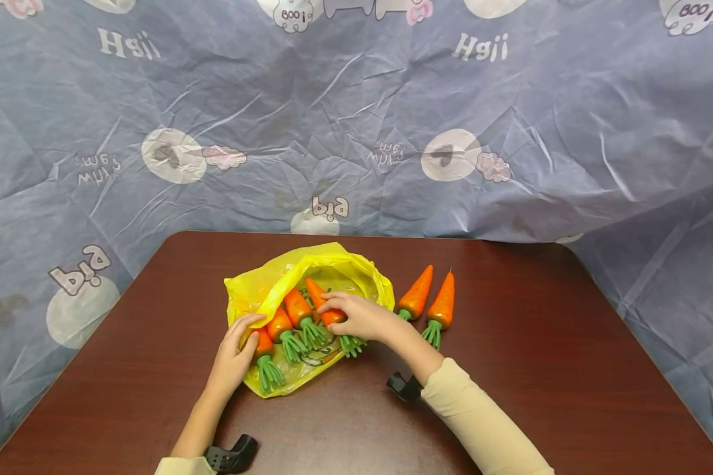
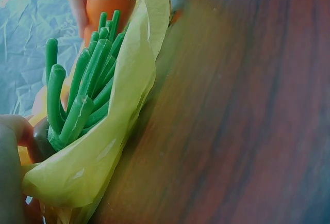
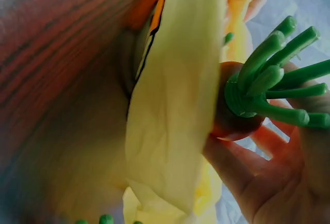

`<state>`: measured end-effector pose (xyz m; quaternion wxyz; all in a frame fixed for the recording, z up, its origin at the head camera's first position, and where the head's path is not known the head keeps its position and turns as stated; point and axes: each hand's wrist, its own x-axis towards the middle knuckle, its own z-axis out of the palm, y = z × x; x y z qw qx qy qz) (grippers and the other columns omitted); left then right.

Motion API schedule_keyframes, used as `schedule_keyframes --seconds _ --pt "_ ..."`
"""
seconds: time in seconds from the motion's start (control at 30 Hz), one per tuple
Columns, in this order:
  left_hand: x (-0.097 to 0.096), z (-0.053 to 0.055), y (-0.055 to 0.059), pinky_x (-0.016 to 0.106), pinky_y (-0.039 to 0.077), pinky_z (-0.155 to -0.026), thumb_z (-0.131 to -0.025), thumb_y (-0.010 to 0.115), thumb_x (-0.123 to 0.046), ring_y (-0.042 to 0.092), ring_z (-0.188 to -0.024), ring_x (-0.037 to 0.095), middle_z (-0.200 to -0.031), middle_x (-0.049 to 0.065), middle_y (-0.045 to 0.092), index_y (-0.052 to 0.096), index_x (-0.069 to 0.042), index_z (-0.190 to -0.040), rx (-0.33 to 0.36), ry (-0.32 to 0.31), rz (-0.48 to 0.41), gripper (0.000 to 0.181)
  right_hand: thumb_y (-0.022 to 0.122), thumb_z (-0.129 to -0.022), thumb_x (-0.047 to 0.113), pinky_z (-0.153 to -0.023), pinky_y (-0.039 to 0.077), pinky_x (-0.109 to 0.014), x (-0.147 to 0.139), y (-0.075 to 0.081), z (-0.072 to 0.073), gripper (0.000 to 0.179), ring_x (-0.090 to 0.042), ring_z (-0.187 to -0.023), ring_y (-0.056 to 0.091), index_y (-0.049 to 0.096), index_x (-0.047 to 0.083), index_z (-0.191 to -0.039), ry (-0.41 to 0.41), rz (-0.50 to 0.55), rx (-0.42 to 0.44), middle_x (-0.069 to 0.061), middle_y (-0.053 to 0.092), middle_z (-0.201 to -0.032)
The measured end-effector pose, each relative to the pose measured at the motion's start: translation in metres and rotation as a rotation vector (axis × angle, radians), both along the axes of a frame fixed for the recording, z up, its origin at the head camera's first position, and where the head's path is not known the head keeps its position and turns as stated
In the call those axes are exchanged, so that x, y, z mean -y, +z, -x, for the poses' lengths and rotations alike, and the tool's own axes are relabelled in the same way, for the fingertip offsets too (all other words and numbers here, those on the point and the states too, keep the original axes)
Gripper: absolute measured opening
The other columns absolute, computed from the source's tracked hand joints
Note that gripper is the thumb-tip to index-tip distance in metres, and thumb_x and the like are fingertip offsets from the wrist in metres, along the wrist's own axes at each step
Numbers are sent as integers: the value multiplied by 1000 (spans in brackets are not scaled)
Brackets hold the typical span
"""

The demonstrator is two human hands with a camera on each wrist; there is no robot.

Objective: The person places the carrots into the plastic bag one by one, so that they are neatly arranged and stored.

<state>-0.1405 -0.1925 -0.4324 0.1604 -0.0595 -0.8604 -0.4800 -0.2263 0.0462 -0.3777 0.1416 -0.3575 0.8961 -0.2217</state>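
A yellow plastic bag (image 1: 246, 297) lies with its mouth toward the person, and several orange toy carrots with green stems rest in it side by side. My left hand (image 1: 232, 353) grips the bag's left edge, beside the leftmost carrot (image 1: 264, 343). The left wrist view shows that carrot's green stems (image 2: 93, 74) against the yellow film. With curled fingers my right hand (image 1: 359, 316) holds the rightmost carrot (image 1: 316, 292) at its thick end, its tip pointing into the bag. In the right wrist view its stems (image 3: 273, 79) stick out past the palm.
Two more carrots lie on the dark brown table (image 1: 529, 369) right of the bag, one nearer (image 1: 416, 293) and one farther right (image 1: 442, 303). A printed grey-blue cloth (image 1: 356, 119) hangs behind the table. Black wrist mounts (image 1: 233, 454) sit on both forearms.
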Motion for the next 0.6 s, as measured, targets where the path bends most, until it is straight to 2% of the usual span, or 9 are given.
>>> schedule_keyframes --seconds 0.1,0.2,0.33,0.4,0.6 --pt "0 0 0 42 29 -100 -91 47 0 40 -122 27 -123 18 51 56 0 -117 -2 0 -2 28 57 -87 22 -102 37 -40 6 -5 8 37 -24 -133 34 56 18 -123 -5 -11 4 0 36 -145" --pt "0 1 0 33 29 -101 -90 47 1 40 -121 27 -122 18 52 56 0 -116 -13 3 0 28 57 -87 22 -102 37 -38 11 -11 14 37 -23 -132 35 56 19 -124 -6 -20 -1 0 34 -146" --pt "0 1 0 32 29 -100 -90 47 1 41 -120 27 -122 18 52 57 0 -116 -20 3 0 28 57 -88 21 -102 37 -37 18 -18 21 37 -23 -133 35 55 18 -124 -3 -34 -15 0 32 -147" --pt "1 1 0 38 29 -99 -90 47 1 41 -120 28 -122 18 52 56 0 -116 -18 1 0 28 57 -88 21 -102 37 -37 21 -21 24 36 -23 -133 35 55 18 -124 -2 -36 -20 -1 32 -147" --pt "1 1 0 43 30 -98 -90 47 2 41 -120 28 -122 19 52 56 0 -116 -13 -2 -5 28 56 -89 19 -104 36 -37 29 -27 33 38 -24 -133 34 53 16 -126 -6 -33 -19 -2 29 -148"
